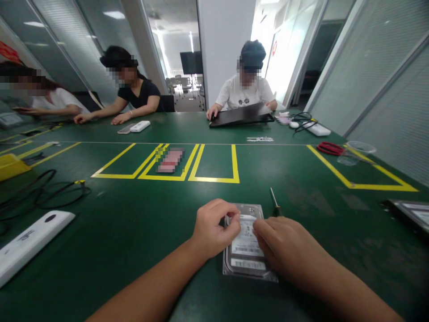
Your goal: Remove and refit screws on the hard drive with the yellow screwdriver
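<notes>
A silver hard drive (248,264) with a white label lies flat on the green table in front of me. Over its left side, my left hand (214,223) is closed in a pinch, thumb and forefinger together; anything between them is too small to make out. My right hand (284,239) is curled closed over the drive's right edge, and its fingertips are mostly hidden. Just beyond the right knuckles is a screwdriver (275,202), its thin shaft pointing away from me. The hand partly covers its handle.
Left are a white power bank (36,243), black cables (43,192) and a yellow bin (13,166). Yellow tape (214,180) marks rectangles, one around a blurred phone-like object (170,160). Right are red cable (330,148) and another drive-like device (409,214). Across sit several people (248,89).
</notes>
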`<state>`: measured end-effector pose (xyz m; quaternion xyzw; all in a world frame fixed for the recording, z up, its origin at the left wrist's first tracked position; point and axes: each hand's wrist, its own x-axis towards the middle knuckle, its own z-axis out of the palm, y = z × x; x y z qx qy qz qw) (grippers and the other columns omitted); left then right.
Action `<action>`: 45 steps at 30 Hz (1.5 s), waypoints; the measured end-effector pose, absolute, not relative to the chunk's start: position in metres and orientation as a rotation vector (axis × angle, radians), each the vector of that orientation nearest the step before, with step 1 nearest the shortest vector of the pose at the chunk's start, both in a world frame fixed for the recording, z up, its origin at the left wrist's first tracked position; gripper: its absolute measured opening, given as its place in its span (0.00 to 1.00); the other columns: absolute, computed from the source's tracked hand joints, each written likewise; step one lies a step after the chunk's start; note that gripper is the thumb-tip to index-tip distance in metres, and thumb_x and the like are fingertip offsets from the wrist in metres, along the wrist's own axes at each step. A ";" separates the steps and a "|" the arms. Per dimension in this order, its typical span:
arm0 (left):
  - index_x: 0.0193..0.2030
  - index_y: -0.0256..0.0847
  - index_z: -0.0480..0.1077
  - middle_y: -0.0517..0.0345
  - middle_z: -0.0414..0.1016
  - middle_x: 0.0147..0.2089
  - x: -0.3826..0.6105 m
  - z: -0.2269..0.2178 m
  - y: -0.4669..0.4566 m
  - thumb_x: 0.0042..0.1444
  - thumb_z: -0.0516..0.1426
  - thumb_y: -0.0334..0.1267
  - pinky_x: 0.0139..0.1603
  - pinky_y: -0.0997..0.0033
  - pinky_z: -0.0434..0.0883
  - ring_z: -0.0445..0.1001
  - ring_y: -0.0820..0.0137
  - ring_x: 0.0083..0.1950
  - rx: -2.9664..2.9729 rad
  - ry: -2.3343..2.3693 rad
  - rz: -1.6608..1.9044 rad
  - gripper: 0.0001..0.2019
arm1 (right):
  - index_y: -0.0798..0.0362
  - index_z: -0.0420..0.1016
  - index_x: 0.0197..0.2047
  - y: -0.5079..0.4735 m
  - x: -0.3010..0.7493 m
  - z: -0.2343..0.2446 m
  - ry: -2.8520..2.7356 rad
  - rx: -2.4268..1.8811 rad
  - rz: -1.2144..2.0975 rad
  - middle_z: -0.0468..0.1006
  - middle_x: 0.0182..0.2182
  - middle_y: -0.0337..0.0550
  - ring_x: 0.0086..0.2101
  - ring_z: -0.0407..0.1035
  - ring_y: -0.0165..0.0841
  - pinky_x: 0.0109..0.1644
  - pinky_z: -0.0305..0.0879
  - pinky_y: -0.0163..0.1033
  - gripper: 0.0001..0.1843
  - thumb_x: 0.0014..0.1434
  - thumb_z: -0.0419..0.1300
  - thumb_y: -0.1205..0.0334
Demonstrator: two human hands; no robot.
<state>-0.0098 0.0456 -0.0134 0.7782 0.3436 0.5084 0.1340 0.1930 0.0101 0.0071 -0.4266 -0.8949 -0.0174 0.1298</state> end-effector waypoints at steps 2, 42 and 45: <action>0.31 0.38 0.72 0.61 0.74 0.29 -0.009 -0.014 0.046 0.50 0.58 0.25 0.34 0.75 0.66 0.71 0.74 0.30 2.229 1.019 1.459 0.05 | 0.51 0.67 0.35 0.009 0.193 0.008 -2.643 -1.248 -0.014 0.72 0.29 0.38 0.28 0.63 0.34 0.34 0.47 0.40 0.06 0.61 0.55 0.72; 0.34 0.40 0.75 0.58 0.79 0.36 0.036 0.016 0.094 0.58 0.59 0.30 0.46 0.63 0.68 0.74 0.66 0.39 2.542 1.035 0.710 0.04 | 0.56 0.72 0.39 0.011 0.182 0.000 -2.721 -1.293 -0.098 0.77 0.34 0.45 0.34 0.69 0.36 0.37 0.55 0.40 0.06 0.60 0.56 0.71; 0.32 0.40 0.76 0.58 0.79 0.34 0.044 0.010 0.102 0.57 0.60 0.31 0.43 0.65 0.69 0.74 0.66 0.38 2.526 1.069 0.676 0.04 | 0.56 0.72 0.38 0.011 0.182 0.000 -2.720 -1.287 -0.095 0.77 0.33 0.44 0.33 0.68 0.36 0.37 0.55 0.41 0.05 0.60 0.56 0.71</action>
